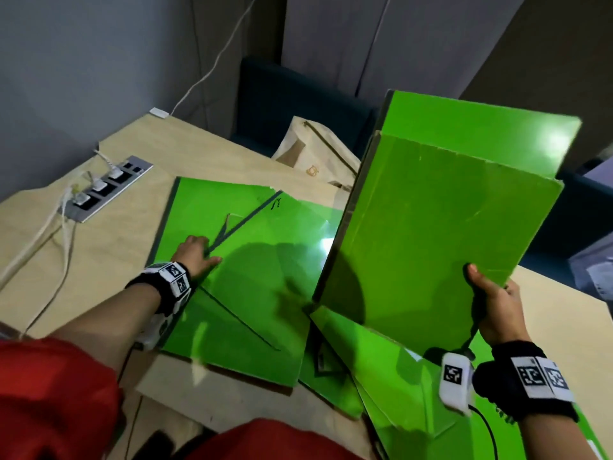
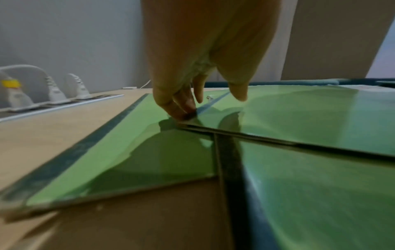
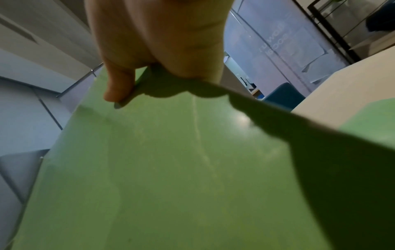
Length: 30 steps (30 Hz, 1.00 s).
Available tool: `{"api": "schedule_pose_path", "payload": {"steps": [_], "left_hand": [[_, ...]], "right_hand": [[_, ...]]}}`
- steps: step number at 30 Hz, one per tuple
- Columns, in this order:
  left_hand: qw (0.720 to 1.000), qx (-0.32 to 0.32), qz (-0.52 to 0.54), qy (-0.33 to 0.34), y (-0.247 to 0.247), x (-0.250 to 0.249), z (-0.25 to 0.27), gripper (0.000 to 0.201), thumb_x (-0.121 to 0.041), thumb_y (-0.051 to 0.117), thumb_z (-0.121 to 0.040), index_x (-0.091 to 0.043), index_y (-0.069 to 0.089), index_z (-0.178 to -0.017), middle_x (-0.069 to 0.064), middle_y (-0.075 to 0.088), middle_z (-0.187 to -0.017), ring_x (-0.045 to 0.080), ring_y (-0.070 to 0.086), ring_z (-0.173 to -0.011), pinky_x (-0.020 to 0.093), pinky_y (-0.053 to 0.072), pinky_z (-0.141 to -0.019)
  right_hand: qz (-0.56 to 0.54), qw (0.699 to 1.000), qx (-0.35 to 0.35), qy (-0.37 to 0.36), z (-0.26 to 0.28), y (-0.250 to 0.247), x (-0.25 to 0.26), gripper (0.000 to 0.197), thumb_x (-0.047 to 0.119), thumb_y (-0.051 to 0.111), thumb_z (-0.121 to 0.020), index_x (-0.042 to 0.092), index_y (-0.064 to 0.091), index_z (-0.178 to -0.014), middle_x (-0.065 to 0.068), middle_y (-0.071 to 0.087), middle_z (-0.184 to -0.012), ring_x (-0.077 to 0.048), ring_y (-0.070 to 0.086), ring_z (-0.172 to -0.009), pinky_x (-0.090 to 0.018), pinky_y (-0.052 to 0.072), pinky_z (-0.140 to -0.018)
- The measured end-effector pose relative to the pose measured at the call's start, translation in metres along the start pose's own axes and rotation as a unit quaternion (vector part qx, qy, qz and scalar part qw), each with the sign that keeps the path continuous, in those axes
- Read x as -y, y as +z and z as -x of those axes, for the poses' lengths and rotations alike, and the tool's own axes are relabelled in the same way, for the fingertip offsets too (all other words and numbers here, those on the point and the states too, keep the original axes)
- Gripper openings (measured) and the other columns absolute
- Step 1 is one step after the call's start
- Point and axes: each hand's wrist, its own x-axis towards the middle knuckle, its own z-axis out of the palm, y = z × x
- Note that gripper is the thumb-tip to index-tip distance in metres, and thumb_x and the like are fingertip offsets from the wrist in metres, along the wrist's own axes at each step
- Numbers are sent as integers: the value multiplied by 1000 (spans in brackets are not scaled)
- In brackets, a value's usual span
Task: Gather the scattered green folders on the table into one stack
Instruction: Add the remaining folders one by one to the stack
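Left hand: your left hand (image 1: 195, 255) is touching a corner of the flat folders (image 1: 252, 287) beneath it on the table (image 1: 99, 260), its fingers loosely bent and gripping nothing.
Right hand: your right hand (image 1: 497, 307) is gripping the raised folders (image 1: 431, 234) by their near edge, thumb on front.

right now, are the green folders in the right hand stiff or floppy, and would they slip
Probably fairly stiff: the raised folders stand steeply tilted from a grip at one lower corner by the right hand, though the gripped edge seems to bow slightly. Likely slippery: glossy faces show glare, so the offset pair may slide apart.
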Motion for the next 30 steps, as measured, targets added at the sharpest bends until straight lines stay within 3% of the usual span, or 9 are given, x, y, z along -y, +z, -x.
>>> {"api": "schedule_pose_path", "payload": {"steps": [5, 9, 12, 17, 19, 21, 23, 27, 30], "left_hand": [[998, 35, 16, -59, 16, -5, 30, 60, -34, 72, -76, 2, 45, -117, 25, 40, -126, 43, 51, -112, 43, 42, -100], [983, 53, 129, -117, 22, -18, 40, 56, -25, 76, -72, 8, 51, -110, 25, 60, -113, 38, 59, -105, 40, 47, -85], [958, 78, 246, -126, 30, -31, 44, 46, -14, 73, -75, 11, 55, -110, 27, 63, -109, 34, 61, -93, 35, 46, -76], [920, 31, 390, -26, 30, -46, 60, 26, -8, 56, -88, -11, 43, -110, 9, 54, -95, 36, 53, -106, 41, 41, -94], [925, 24, 377, 31, 12, -51, 69, 34, -7, 53, -90, -13, 38, -120, 6, 51, -108, 30, 50, -117, 37, 37, -100], [929, -35, 357, 90, -20, -57, 76, 47, -3, 51, -90, -4, 32, -133, 4, 44, -117, 19, 44, -115, 22, 33, -92], [918, -102, 357, 142, -62, -63, 86, 46, -1, 52, -89, -4, 33, -131, 6, 47, -115, 14, 46, -107, 22, 37, -86], [874, -194, 389, 216, -132, -72, 104, 33, 1, 50, -89, -25, 38, -104, 1, 52, -85, -12, 52, -70, 14, 42, -66], [832, -224, 457, 220, -157, -85, 116, 41, 2, 49, -90, -5, 36, -127, 20, 53, -122, 17, 52, -116, 33, 42, -100]], "right_hand": [[-33, 999, -25, -1, -5, 4, -4, 5, 22, 59, -87, 21, 54, -86, 17, 67, -55, 0, 61, -50, -14, 52, -46], [26, 998, -14, -46, 6, 15, 4, 7, 12, 47, -94, 8, 53, -93, 20, 61, -45, 5, 50, -37, -7, 43, -42], [15, 998, -3, -60, 13, 19, 8, 13, 14, 51, -91, 5, 56, -98, 22, 66, -54, 7, 57, -44, -9, 45, -45], [-32, 998, 9, -55, 17, 15, 14, 18, 23, 59, -78, 12, 59, -93, 21, 70, -60, 7, 64, -56, -10, 50, -50], [-44, 998, 0, -48, 17, 8, 17, 6, 17, 57, -86, 14, 59, -90, 19, 70, -61, 5, 65, -56, -12, 51, -50], [-49, 998, -12, -39, 14, 0, 17, 8, 11, 53, -91, 17, 58, -90, 19, 70, -59, 5, 65, -55, -13, 52, -50], [-43, 998, -21, -42, 16, -6, 19, 9, 8, 52, -91, 14, 58, -88, 19, 68, -54, 7, 62, -50, -9, 48, -47], [-59, 997, -34, -42, 16, -14, 16, 10, 5, 53, -90, 12, 58, -86, 16, 66, -49, 5, 60, -45, -8, 47, -45], [-88, 995, -32, -23, 14, -17, 11, 11, 7, 56, -88, 8, 59, -99, 14, 72, -61, 2, 67, -60, -12, 54, -56]]}}
